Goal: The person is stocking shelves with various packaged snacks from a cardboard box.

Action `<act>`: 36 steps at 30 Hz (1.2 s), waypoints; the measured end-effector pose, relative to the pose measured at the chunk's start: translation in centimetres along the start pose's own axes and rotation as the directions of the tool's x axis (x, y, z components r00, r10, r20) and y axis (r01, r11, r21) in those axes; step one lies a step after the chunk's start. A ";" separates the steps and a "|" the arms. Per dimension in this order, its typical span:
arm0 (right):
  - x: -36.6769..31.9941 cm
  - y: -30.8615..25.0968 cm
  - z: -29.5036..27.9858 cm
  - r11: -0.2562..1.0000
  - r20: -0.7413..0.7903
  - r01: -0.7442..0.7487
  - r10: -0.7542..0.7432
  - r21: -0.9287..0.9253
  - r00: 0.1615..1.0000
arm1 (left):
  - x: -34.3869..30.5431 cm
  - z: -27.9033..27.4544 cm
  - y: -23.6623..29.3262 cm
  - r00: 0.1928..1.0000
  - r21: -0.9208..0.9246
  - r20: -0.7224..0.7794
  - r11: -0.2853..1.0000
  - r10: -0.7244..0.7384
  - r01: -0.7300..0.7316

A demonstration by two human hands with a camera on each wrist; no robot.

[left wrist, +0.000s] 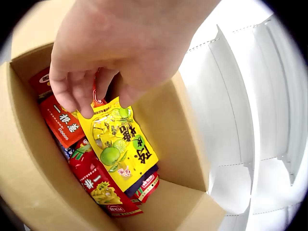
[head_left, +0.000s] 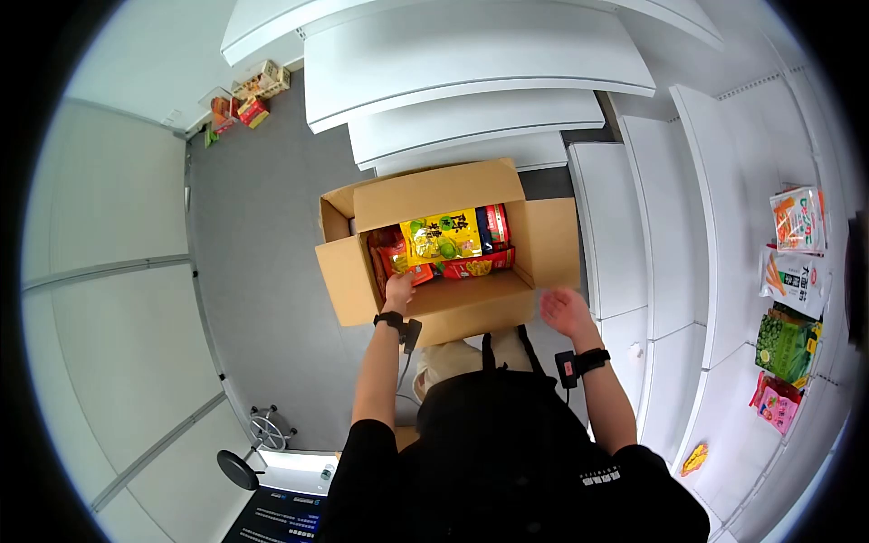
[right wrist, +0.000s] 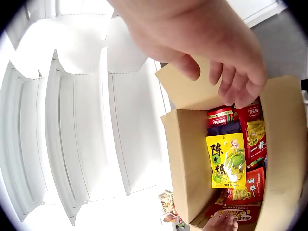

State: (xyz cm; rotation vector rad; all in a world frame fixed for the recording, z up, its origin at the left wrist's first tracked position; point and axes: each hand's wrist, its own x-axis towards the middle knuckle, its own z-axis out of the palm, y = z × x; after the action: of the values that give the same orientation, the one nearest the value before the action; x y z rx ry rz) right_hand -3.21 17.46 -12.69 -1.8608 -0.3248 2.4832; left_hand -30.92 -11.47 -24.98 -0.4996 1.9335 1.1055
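Note:
An open cardboard box (head_left: 471, 303) holds a yellow bag (head_left: 441, 237) lying over red bags (head_left: 480, 264), with an orange-red packet (left wrist: 62, 121) beside them. My left hand (head_left: 398, 291) reaches over the box's near left corner. In the left wrist view that hand (left wrist: 115, 53) has its fingers bent loosely downward above the top end of the yellow bag (left wrist: 118, 144), thumb apart from the fingers; whether they touch the packets is unclear. My right hand (head_left: 566, 312) hovers by the box's right near corner, holding nothing, its fingers (right wrist: 238, 84) relaxed and slightly bent.
White shelves (head_left: 480, 54) stand beyond the box and to the right. Several snack bags, including a green one (head_left: 787, 344), sit on the right shelf. Packets and a basket (head_left: 262, 80) lie on the floor at the far left. A wheeled stool base (head_left: 270, 427) is at lower left.

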 end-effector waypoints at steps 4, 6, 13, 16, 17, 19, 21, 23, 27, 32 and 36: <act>0.6 2.3 -0.6 0.997 0.002 -0.027 0.026 0.072 1.000 | 3.7 -0.2 0.3 1.000 0.061 0.017 0.998 0.015 -0.016; 0.3 3.3 -0.3 0.995 -0.042 -0.024 0.028 0.100 0.999 | 8.5 -0.2 -1.4 0.995 0.231 0.103 0.972 0.012 -0.035; 0.5 6.3 1.3 0.989 0.006 -0.054 0.054 0.140 0.999 | 19.5 2.3 -7.3 0.682 0.709 0.429 0.247 0.593 -0.661; -0.9 6.4 2.1 0.994 -0.047 -0.011 0.017 0.112 0.999 | 17.6 3.2 -4.2 0.972 0.373 0.233 0.921 0.023 -0.111; -1.1 6.3 2.7 0.996 -0.081 0.010 -0.003 0.088 0.997 | 16.5 3.0 -2.6 0.972 0.407 0.233 0.909 -0.005 -0.093; -1.3 6.5 1.9 0.997 -0.077 0.024 -0.018 0.079 0.997 | 16.5 3.3 -2.9 0.976 0.408 0.207 0.901 0.068 -0.149; -1.5 6.1 1.7 0.997 -0.097 0.040 -0.033 0.067 0.995 | 16.9 3.7 -2.9 0.949 0.330 0.139 0.891 0.282 -0.313; -2.4 6.3 1.7 0.997 -0.156 0.050 -0.039 0.065 0.987 | 16.7 3.7 -1.4 0.930 0.480 0.206 0.797 0.304 -0.367; -2.5 6.5 0.6 0.995 -0.142 0.056 -0.044 0.087 0.989 | 22.6 5.0 -5.5 0.689 0.702 0.453 0.251 0.566 -0.667; -2.7 6.6 1.1 0.995 -0.175 0.077 -0.063 0.070 0.983 | 23.0 5.5 -5.4 0.868 0.584 0.239 0.650 0.436 -0.487; -2.5 6.7 0.9 0.993 -0.130 0.074 -0.062 0.090 0.990 | 20.0 5.0 -2.7 0.946 0.473 0.187 0.820 0.264 -0.322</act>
State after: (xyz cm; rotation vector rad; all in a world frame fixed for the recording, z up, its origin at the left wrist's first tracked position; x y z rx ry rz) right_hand -2.64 10.39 -11.28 -1.9241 -0.2573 2.2812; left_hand -38.24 -7.47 -44.07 0.1527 2.1362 0.7416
